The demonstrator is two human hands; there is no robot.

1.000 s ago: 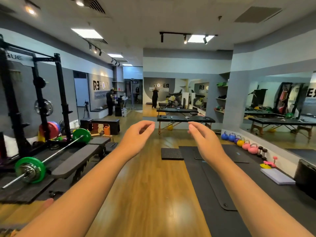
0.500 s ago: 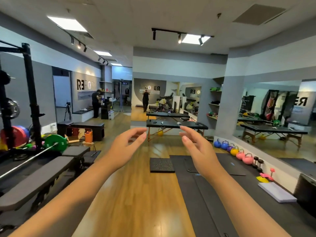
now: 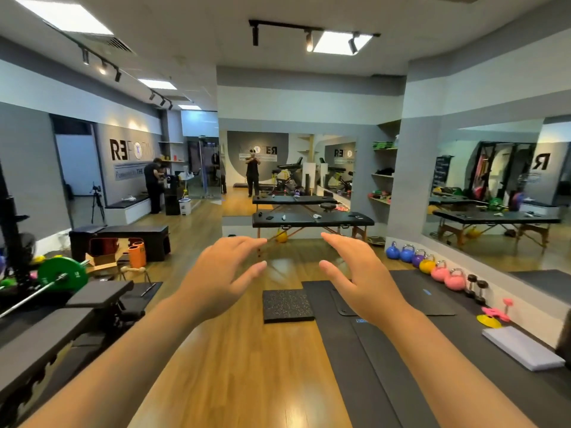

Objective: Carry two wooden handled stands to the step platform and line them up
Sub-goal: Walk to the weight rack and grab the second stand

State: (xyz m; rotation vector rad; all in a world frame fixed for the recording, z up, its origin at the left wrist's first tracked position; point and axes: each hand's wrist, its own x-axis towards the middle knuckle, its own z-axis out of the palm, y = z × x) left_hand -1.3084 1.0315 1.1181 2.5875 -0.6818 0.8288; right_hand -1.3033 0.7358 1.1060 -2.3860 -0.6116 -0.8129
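My left hand and my right hand are stretched out in front of me at chest height, palms facing each other, fingers spread, both empty. A wooden handled stand, a pale wooden bar on thin dark metal legs, sits on the floor far to the left, well beyond my left hand. I cannot make out a second stand. Behind it stands a low black platform. A square speckled black pad lies on the wooden floor below and between my hands.
A weight bench and a barbell with a green plate fill the left side. Long black mats run on the right, with a row of kettlebells along the mirror wall. Massage tables stand ahead. People stand far off.
I have moved forward down the room; the rack has slid out of view on the left and the pad and tables are nearer. Both hands stay raised, fingers spread wider.
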